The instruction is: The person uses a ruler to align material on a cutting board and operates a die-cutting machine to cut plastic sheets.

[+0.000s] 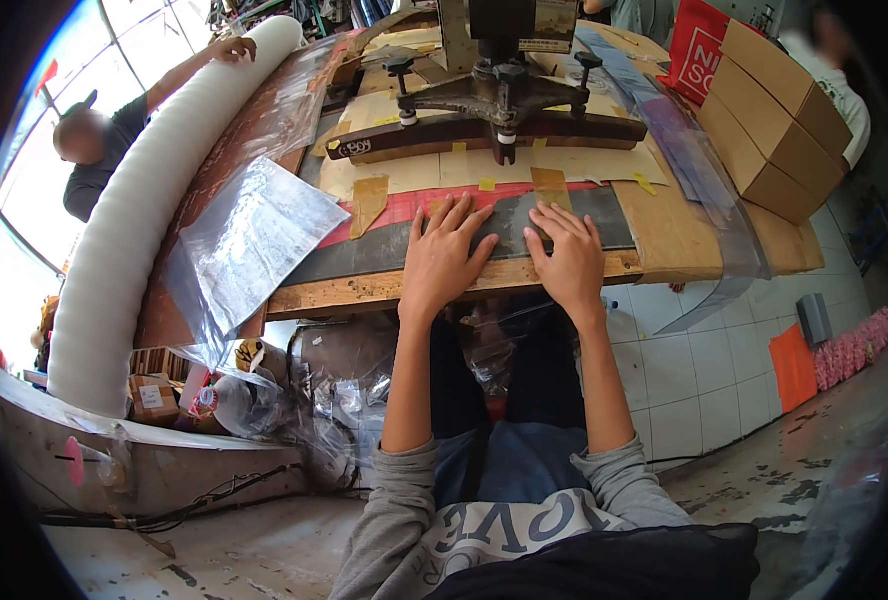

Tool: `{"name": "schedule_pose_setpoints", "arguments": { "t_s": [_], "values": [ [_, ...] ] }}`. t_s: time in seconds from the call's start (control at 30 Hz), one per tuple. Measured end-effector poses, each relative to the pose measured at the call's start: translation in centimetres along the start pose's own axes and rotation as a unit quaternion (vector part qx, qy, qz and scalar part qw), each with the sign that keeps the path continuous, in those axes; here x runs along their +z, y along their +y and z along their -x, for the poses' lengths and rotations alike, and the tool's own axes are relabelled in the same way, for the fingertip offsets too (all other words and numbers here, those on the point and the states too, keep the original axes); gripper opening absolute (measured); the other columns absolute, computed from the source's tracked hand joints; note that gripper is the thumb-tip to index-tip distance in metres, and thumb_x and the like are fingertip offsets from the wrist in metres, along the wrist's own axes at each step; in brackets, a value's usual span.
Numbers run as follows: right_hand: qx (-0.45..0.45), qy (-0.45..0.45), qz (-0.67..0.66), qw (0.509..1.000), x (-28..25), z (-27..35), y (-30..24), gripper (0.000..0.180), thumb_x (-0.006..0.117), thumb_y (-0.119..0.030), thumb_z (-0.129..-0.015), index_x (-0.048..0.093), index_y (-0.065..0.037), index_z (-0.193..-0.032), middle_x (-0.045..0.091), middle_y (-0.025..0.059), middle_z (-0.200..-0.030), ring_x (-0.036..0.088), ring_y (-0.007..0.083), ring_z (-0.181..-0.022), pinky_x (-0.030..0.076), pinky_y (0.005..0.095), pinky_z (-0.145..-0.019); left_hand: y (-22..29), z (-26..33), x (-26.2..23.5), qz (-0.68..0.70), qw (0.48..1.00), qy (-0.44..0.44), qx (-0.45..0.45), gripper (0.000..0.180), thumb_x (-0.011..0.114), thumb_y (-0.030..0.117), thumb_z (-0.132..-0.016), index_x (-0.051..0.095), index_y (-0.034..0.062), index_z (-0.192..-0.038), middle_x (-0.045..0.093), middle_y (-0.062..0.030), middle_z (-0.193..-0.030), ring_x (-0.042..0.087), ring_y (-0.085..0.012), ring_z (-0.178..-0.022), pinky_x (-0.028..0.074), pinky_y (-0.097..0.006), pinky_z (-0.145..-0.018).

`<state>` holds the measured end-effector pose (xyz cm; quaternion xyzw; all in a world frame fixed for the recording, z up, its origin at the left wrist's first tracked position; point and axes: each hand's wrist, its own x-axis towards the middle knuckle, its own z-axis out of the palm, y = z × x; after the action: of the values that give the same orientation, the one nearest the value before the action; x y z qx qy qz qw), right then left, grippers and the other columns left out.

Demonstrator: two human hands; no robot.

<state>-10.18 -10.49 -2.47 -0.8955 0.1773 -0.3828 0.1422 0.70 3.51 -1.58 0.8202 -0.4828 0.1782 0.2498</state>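
Palm down, my left hand (446,250) lies on the dark front strip of the worktable (349,262), fingers spread and nothing in them. My right hand (568,252) rests flat beside it, a small gap between the two, its fingers also stretched out. Just beyond the fingertips runs a red strip (404,208) with bits of brown tape (369,205) stuck over it. Above the board, past both hands, hangs a dark metal press head (504,100) with a long curved bar (484,138). Clear plastic sheets (259,235) lie left of my left hand.
A thick white foam roll (154,200) lies along the left side, with a person's hand (232,50) on it. Brown cardboard boxes (774,125) and a red bag (697,50) stand at the right. Transparent film (729,245) overhangs the right edge. A large plastic bottle (239,402) sits below left.
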Motion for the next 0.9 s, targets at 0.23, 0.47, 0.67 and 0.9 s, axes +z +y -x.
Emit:
{"name": "schedule_pose_setpoints", "arguments": {
  "t_s": [0.23,0.47,0.67,0.9],
  "values": [
    [-0.005,-0.001,-0.009,1.000,0.2,0.0,-0.4,0.028,0.057,-0.026,-0.084,0.066,-0.006,-0.102,0.061,0.0072,-0.115,0.053,0.0220,-0.112,0.031,0.0453,-0.102,0.1,0.2,-1.1,0.036,0.999,-0.006,-0.018,0.038,0.056,0.030,-0.086,0.055,0.0186,-0.123,0.050,-0.0093,-0.129,0.041,-0.0276,-0.125,0.024,-0.047,-0.106],
    [-0.045,0.003,-0.007,0.999,0.3,-1.1,-1.9,0.028,0.063,-0.023,-0.080,0.065,-0.006,-0.102,0.061,0.0110,-0.113,0.053,0.0259,-0.110,0.034,0.0449,-0.099,-5.6,10.9,-10.4,-0.164,0.939,0.233,-0.192,0.043,0.067,0.020,-0.078,0.057,0.0181,-0.120,0.048,-0.0090,-0.131,0.042,-0.0281,-0.124,0.024,-0.047,-0.107],
    [-0.287,-0.194,-0.129,0.929,8.2,-6.3,-13.6,0.060,0.071,-0.037,-0.073,0.049,-0.006,-0.120,0.054,0.0156,-0.116,0.050,0.0306,-0.113,0.038,0.0415,-0.096,-12.5,15.4,-15.8,-0.330,0.900,0.103,-0.266,0.049,0.059,0.038,-0.085,0.047,0.0247,-0.130,0.042,-0.0092,-0.137,0.031,-0.0296,-0.133,0.016,-0.058,-0.106],
    [-0.154,-0.359,-0.131,0.911,15.3,-12.2,-17.8,0.065,0.069,-0.047,-0.072,0.053,-0.002,-0.116,0.056,0.0226,-0.114,0.050,0.0356,-0.112,0.040,0.0458,-0.094,-14.5,14.6,-16.2,-0.259,0.931,0.003,-0.256,0.038,0.048,0.034,-0.092,0.053,0.0219,-0.127,0.040,-0.0171,-0.138,0.030,-0.0375,-0.132,0.025,-0.045,-0.105]
  ]
}}
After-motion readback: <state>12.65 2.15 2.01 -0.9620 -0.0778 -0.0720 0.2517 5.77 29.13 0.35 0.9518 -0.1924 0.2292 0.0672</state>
